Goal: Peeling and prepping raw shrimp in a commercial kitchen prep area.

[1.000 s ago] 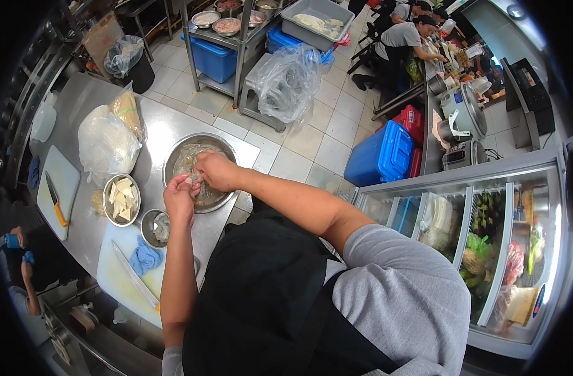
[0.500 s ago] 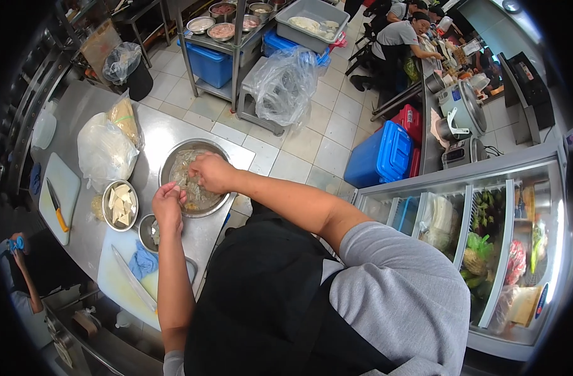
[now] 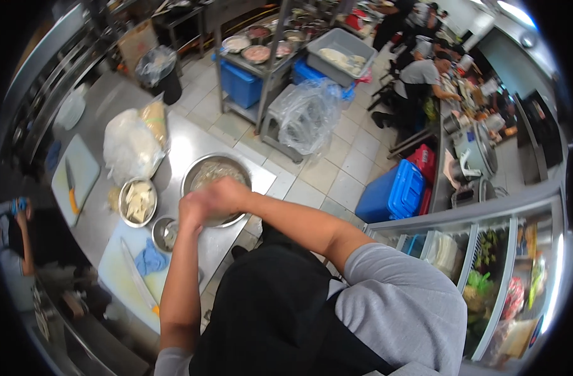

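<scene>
Hands are held together over the near rim of the large steel bowl on the steel counter, the left hand and right hand blurred, so whether the fingers are curled on food or spread cannot be told. Pale shredded food is seen in that bowl, a smaller bowl of pale pieces is left beside it, and the work is judged to be midway. Compared with half a second earlier, the hands have been raised and drawn closer together.
</scene>
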Action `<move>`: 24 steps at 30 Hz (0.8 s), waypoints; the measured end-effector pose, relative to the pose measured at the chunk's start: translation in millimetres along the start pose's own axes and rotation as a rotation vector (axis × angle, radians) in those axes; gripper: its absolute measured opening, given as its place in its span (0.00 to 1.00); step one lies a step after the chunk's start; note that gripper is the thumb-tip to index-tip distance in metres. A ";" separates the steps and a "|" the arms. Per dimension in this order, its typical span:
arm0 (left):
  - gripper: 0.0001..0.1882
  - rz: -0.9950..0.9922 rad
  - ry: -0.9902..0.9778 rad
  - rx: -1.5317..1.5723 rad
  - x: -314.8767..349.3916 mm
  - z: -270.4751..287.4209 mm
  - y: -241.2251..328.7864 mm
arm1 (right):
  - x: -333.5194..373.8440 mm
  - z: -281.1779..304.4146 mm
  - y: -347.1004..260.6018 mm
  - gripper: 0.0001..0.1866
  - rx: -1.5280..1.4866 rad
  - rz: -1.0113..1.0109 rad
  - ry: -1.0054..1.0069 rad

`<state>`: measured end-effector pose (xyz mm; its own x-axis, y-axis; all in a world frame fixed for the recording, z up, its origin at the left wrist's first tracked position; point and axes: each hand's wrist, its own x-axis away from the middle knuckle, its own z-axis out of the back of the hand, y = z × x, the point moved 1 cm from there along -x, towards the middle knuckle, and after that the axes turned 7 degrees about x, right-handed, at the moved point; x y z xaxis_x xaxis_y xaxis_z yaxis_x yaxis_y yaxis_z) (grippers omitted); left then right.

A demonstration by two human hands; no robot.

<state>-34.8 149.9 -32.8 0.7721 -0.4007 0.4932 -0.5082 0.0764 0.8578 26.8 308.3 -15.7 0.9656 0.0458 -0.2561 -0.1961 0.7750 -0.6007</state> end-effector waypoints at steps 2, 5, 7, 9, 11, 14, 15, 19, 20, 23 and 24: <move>0.07 0.003 0.011 0.025 -4.7 -7.7 -9.3 | 2.2 2.4 3.0 0.11 -0.013 0.009 -0.011; 0.07 -0.067 0.061 -0.080 -8.4 -24.9 -12.6 | 12.3 1.1 15.1 0.11 0.207 -0.029 0.018; 0.07 -0.153 0.105 -0.100 -21.6 -20.8 -27.4 | 13.6 5.3 15.0 0.10 0.173 0.063 0.050; 0.07 -0.157 0.162 -0.125 -26.3 -20.2 -28.7 | 12.2 13.1 13.8 0.08 0.152 0.075 0.077; 0.07 -0.171 0.172 -0.180 -31.5 -20.7 -28.4 | 10.5 15.9 17.3 0.07 0.124 0.078 0.082; 0.07 -0.393 0.206 -0.488 -44.0 -4.8 -53.1 | 11.6 8.9 10.8 0.08 0.167 0.066 0.022; 0.07 -0.564 0.219 -0.774 -55.1 5.0 -63.6 | 8.5 2.2 13.0 0.08 0.191 0.075 0.000; 0.06 -0.125 0.310 -0.192 -35.7 9.9 -39.6 | 1.2 -9.7 4.4 0.10 0.097 0.088 0.010; 0.06 -0.120 0.300 -0.130 -31.3 10.5 -41.0 | -1.5 -8.6 -1.8 0.10 0.078 0.104 0.016; 0.08 -0.171 0.374 -0.223 -23.4 11.0 -21.9 | -12.4 -9.8 -3.4 0.09 0.051 0.136 0.014; 0.08 -0.194 0.403 -0.188 -19.1 8.9 -18.4 | -14.2 -8.1 -8.9 0.09 0.073 0.136 0.032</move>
<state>-43.6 148.1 -59.4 0.9511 -0.0412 0.3060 -0.2907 0.2142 0.9325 13.5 295.7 -12.8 0.9248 0.1337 -0.3562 -0.3102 0.8070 -0.5026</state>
